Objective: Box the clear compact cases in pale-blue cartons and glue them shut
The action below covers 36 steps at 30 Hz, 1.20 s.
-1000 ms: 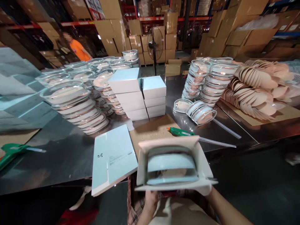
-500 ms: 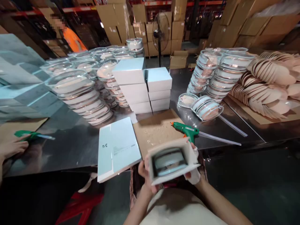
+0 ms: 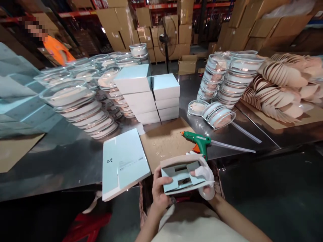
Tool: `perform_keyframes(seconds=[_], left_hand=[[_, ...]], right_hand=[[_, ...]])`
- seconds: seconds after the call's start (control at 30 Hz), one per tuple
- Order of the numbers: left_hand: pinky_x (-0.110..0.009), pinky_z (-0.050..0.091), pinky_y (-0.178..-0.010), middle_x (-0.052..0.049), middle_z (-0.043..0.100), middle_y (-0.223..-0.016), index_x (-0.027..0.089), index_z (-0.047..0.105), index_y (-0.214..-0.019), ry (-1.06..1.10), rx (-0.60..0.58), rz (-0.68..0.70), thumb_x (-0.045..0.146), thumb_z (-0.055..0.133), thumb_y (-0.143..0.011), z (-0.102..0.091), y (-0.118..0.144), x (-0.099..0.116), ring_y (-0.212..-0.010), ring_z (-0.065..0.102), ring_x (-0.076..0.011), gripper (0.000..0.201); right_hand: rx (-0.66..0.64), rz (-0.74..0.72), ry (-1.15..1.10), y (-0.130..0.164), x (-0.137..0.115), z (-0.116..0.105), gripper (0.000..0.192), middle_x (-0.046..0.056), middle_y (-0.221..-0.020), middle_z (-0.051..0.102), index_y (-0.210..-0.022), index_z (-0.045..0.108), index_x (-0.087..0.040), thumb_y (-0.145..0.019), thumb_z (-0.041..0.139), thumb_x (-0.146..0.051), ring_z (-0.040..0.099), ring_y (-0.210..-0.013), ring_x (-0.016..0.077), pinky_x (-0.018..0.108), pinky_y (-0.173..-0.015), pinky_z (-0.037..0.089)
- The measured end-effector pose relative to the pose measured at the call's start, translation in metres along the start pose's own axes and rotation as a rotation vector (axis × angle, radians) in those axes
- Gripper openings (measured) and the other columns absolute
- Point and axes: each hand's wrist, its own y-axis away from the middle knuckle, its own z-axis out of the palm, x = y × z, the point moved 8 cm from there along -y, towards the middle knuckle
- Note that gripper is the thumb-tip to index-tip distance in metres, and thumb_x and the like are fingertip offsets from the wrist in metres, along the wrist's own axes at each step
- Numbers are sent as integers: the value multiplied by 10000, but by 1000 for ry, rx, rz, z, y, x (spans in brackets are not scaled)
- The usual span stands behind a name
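Both hands are on the box, held low at the near edge of the desk, just above the lap. The left hand wraps the box's left end, fingers curled firmly round it. The right hand, in a white glove or wrap, clamps the right end with its thumb lying over the top flap. That is a full two-handed grip on the box. The end flaps are folded in over the opening, and I can't make out what is inside from here.

My read: this is the closing step, flaps being tucked shut. The next move calls for pressing the last flap flat and keeping the box square while it seats, firm but not crushing, since thin card dents easily.

Just beyond the hands, a green glue gun rests at the edge of a cardboard mat, its glue stick trailing off to the right. A flat, unfolded carton lies left of the mat, overhanging the desk edge. Behind the mat stand two stacks of closed boxes.

The desk is dark, shiny metal. Clear round cases pile up on the left and again on the right, with tan pads fanned out far right. Around it is a warehouse with racks, brown cartons, a standing fan, and a person in orange at the back left.
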Motion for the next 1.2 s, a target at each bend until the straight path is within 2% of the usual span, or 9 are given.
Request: perform_keyframes(seconds=[0.2,0.37,0.47,0.6,0.73,0.87,0.97,1.13,1.2], left_hand=[[-505,501,-1067,-143,626,-1311,267,627,-1190,-27,-42,33,623,735,-882,7,1,15,-1296,610,-332,483],[-401,569,-936,-127,702,-1196,243,732,-1080,-359,-244,179,583,808,-840,3,0,13,-1172,686,-325,423],[-406,566,-942,-116,743,-1097,236,755,-1058,-457,-129,167,554,766,-887,-14,-1,7,-1172,688,-331,361],[-418,550,-977,-92,765,-1039,251,764,-1044,-474,-64,135,502,784,-883,-16,-4,8,-1146,693,-314,299],[-440,531,-1011,-98,772,-1074,252,771,-1035,-444,-21,46,518,784,-875,-16,-7,2,-1195,672,-326,311],[-489,479,-1087,-112,766,-1131,243,769,-1021,-384,91,-88,571,787,-849,-26,-3,-14,-1300,612,-356,371],[-502,460,-1109,-102,765,-1119,249,770,-1005,-336,97,-132,587,808,-817,-24,-1,-18,-1292,614,-358,388],[-446,477,-1061,-81,749,-1105,258,762,-1004,-290,122,-153,566,808,-827,-12,-9,-5,-1239,630,-331,358],[-417,483,-1034,-75,740,-1094,259,758,-1007,-271,136,-150,564,800,-839,-5,-14,2,-1204,638,-315,351]], right_hand=[[269,-125,-189,4,-17,-12,481,104,-1424,655,-1278,544,-306,-835,728,-334,617,-1321,285,508,-1147,455],[122,-94,-8,-16,-13,-22,432,152,-1426,652,-1336,502,-258,-938,610,-385,674,-1227,267,463,-1072,517],[93,111,480,-53,1,-44,362,163,-1275,718,-1177,628,-207,-954,554,-482,699,-1157,314,486,-1053,511],[80,496,875,-97,26,-74,627,216,-1228,733,-1234,638,-157,-715,834,-449,708,-1141,416,520,-1020,494],[129,542,768,-108,33,-88,757,227,-1141,752,-1223,633,-113,-557,897,-356,714,-1111,415,449,-926,524],[131,542,532,-93,34,-92,378,115,-811,752,-873,669,-166,-606,791,-405,728,-807,305,351,-675,527],[58,526,306,-79,24,-82,311,36,-591,655,-718,594,-204,-639,726,-474,615,-553,196,295,-522,467],[140,360,-21,-66,-31,-73,466,-10,-675,655,-941,571,-222,-675,798,-529,562,-538,139,226,-442,386],[1,293,-197,-59,-52,-56,487,-1,-696,659,-1027,619,-205,-708,807,-521,538,-536,128,230,-446,389]])
